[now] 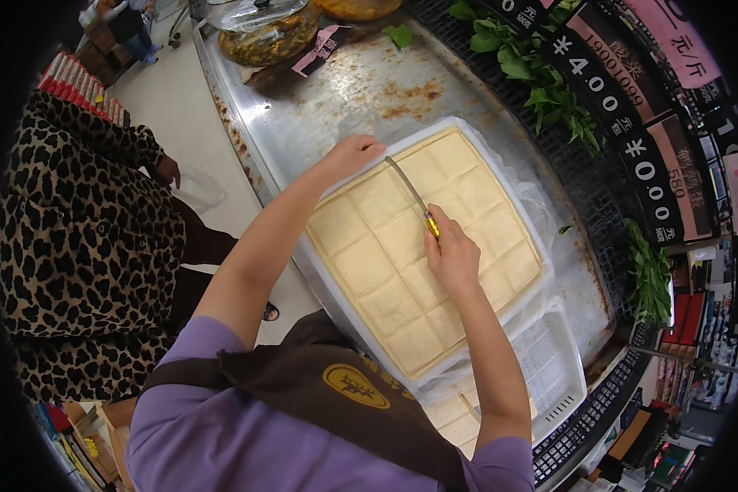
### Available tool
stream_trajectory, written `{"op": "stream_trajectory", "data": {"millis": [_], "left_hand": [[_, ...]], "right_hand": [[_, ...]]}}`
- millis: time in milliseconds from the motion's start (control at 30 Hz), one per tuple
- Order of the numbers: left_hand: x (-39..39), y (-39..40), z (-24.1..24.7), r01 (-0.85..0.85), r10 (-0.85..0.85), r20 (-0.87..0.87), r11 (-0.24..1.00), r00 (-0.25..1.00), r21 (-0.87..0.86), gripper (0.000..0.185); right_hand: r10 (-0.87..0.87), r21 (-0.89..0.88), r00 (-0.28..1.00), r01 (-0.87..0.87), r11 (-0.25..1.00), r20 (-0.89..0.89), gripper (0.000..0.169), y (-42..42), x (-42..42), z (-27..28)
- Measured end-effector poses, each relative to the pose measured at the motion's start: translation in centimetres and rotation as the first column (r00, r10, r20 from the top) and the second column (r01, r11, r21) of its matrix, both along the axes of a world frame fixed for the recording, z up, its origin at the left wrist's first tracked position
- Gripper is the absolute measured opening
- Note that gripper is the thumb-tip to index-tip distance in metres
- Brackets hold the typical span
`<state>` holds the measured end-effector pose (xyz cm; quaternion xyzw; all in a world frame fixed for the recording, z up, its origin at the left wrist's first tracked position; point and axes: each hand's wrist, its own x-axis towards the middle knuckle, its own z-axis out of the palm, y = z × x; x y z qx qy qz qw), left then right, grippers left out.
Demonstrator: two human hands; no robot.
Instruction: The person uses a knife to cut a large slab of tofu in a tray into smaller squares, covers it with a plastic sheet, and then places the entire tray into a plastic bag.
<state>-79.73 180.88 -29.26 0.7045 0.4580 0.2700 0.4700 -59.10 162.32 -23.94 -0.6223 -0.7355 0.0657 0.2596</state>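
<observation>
Before me is a large slab of pale yellow tofu point(369, 264), marked into squares, in a white plastic tray point(388, 368) lined with clear film. My right hand point(454, 255) grips a knife point(411, 184) by its gold-coloured handle, above the middle of the slab. The thin blade points toward the slab's far left edge; whether it touches the surface is unclear. At that edge, my left hand point(352, 155) rests on the tray rim with its fingers curled. The hand hides whether those fingers pinch the rim or film.
A rusty metal counter point(369, 80) carries the tray. At the far end stands a lidded bowl of food point(267, 37). Leafy greens point(519, 61) and price signs point(596, 80) line the right side. A second white tray point(569, 369) sits close by. A person in leopard print point(92, 227) stands left.
</observation>
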Motion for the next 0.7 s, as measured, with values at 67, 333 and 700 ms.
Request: {"op": "stream_trajectory", "data": {"millis": [67,333,700], "left_hand": [[0.1,-0.2,0.4,-0.006,0.006,-0.012,1.0,1.0,-0.025,0.034],[0.3,-0.2,0.3,-0.018,0.018,-0.016,0.999,1.0,-0.045,0.036],[0.1,0.1,-0.1,0.005,-0.006,-0.028,0.999,1.0,-0.037,0.036]], "right_hand": [[0.018,0.046,1.0,-0.018,0.999,0.006,0.041,0.0,0.0,-0.2],[0.006,0.011,0.999,-0.006,1.0,0.033,0.04,0.4,-0.2,-0.3],[-0.024,-0.186,0.995,0.043,0.982,0.101,0.04,0.5,-0.6,0.9]]}}
